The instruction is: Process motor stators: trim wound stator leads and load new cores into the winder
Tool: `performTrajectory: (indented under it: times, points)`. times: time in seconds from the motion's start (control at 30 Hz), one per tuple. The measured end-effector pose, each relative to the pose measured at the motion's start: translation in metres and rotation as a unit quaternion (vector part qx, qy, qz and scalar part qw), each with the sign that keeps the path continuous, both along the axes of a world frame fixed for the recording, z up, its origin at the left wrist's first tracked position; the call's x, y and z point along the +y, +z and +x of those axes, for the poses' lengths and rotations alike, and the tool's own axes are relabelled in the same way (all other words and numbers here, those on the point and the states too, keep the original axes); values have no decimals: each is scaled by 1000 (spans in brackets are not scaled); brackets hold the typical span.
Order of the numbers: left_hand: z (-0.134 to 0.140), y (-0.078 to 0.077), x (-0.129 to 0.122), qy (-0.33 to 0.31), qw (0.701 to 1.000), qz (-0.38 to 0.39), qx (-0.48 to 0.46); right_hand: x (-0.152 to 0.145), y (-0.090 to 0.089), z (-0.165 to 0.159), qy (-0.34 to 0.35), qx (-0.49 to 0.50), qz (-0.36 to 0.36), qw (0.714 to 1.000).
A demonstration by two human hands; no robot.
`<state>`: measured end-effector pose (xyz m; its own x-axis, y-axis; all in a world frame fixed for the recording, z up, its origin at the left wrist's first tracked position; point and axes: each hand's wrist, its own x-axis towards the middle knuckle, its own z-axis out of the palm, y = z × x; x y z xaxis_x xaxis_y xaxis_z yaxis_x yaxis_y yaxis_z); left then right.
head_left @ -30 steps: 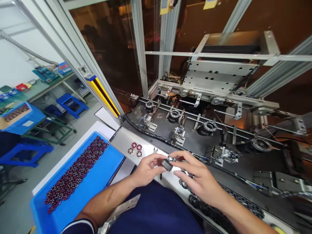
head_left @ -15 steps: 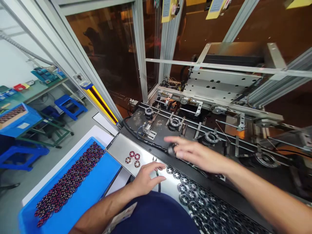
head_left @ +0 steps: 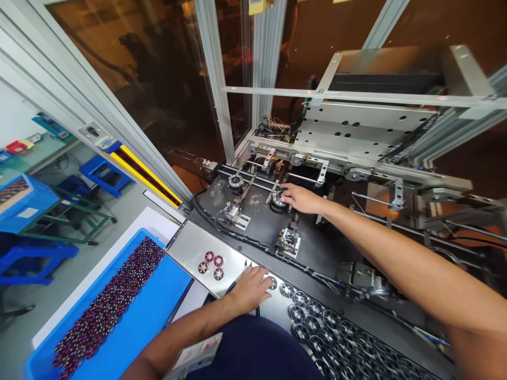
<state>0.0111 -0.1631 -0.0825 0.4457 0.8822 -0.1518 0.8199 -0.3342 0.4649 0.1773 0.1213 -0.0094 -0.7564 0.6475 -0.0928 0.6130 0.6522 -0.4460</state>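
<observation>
My left hand (head_left: 250, 289) is closed with its fingertips around a black round part with a silvery spoked centre (head_left: 272, 283), at the near left end of the rows on the metal ledge. Farther in, my right hand (head_left: 303, 200) reaches over the machine bed, its thumb and fingers pinched on a dark round part (head_left: 279, 198) at the second ring-shaped holder. The fingers partly cover that part. Several similar black round parts (head_left: 312, 323) lie in rows to the right of my left hand. Pliers-like tips (head_left: 247, 264) show just beyond my left hand.
Several small red-and-metal round pieces (head_left: 214, 265) lie on the ledge (head_left: 186, 237). Left of it, a blue tray (head_left: 158, 301) holds many wound pieces. Another holder (head_left: 236, 183), rods, cables and a metal crossbar (head_left: 356, 97) surround the work area. A yellow strip (head_left: 144, 176) lines the frame.
My right hand has moved away from me with a dark round part to the second holder. My left hand has closed on the nearest black part on the ledge. The view has shifted slightly.
</observation>
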Motion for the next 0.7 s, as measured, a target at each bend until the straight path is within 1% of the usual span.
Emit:
performTrajectory:
  times: [0.2, 0.3, 0.37, 0.43, 0.53, 0.63, 0.7]
  points:
    - [5, -8, 7, -7, 1000, 17, -11, 6, -8, -9, -28, -47, -2, 998]
    - [3, -5, 5, 0, 999, 20, -42, 6, -14, -12, -39, -63, -2, 997]
    - [1, 0, 3, 13, 997, 22, -72, 6, -17, -13, -42, -69, 0, 997]
    - [-4, 10, 0, 31, 993, 25, -110, 7, -17, -14, -42, -69, 7, 997]
    - [-13, 30, -3, 66, 983, 34, -169, 3, -10, -14, -40, -63, 31, 997]
    - [-29, 54, -5, 109, 970, 45, -212, -12, 0, -7, -44, -49, 77, 995]
    - [-41, 70, -9, 150, 951, 33, -267, -26, 6, 1, -39, -39, 107, 993]
